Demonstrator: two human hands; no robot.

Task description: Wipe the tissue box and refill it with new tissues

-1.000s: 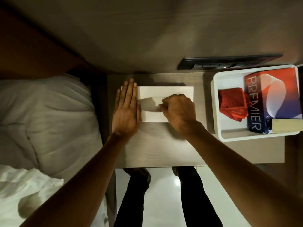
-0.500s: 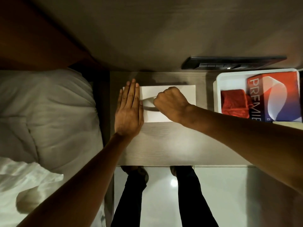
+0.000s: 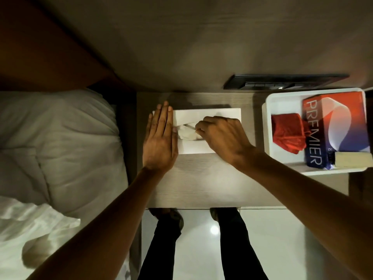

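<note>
A white tissue box [image 3: 205, 115] lies on the wooden bedside table [image 3: 201, 182]. My left hand [image 3: 160, 138] rests flat with fingers together on the box's left end. My right hand [image 3: 220, 136] is over the box's right half, its fingertips pinching a crumpled white tissue [image 3: 186, 132] that sticks out of the slot. A red and blue tissue pack marked PREMIER [image 3: 335, 128] and a folded red cloth [image 3: 287, 135] lie in a white tray [image 3: 268, 106] at the right.
A bed with a white pillow [image 3: 60, 142] is at the left. A dark switch panel [image 3: 282, 81] sits on the wall behind the table. A pale sponge-like block [image 3: 351, 159] lies in the tray's near corner. My legs and shoes stand below the table edge.
My right hand, which was fisted over the slot, has shifted right and drawn a crumpled tissue out of the opening. My left hand has stayed flat on the box's left end.
</note>
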